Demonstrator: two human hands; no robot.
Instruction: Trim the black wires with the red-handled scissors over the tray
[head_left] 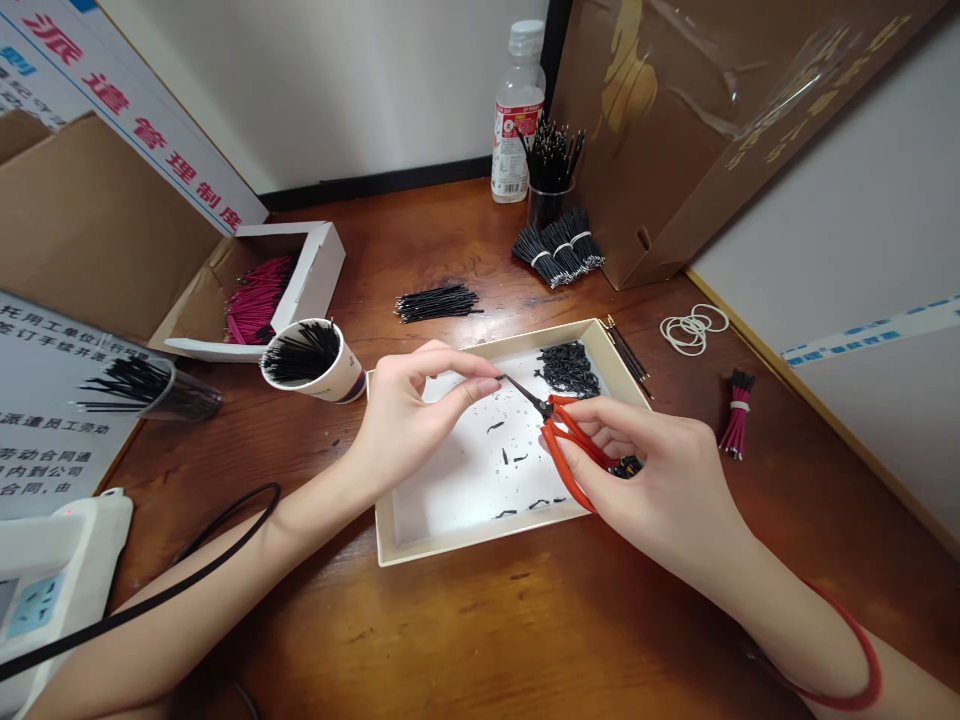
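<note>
Over a shallow cream box lid (427,550), my left hand (420,405) pinches a small dark piece between thumb and forefinger; only a tiny end shows, so its kind is hard to make out. My right hand (652,460) is wrapped round red-handled pliers (566,450) with slim, pointed dark jaws. The jaw tips meet the left fingertips at the small piece. Inside the lid, a heap of short black tube-like bits (568,370) fills the far right corner, and a few loose scraps lie on the white bottom. Something black and yellow shows partly behind my right fingers.
Black wires (439,302) lie behind the lid, with rubber-banded bundles (559,248) farther right. A paper cup (337,375) and a clear cup (187,390) hold black wires. Pink wires fill a white box (319,265). White rubber bands (694,330) and a pink bundle (739,412) lie right.
</note>
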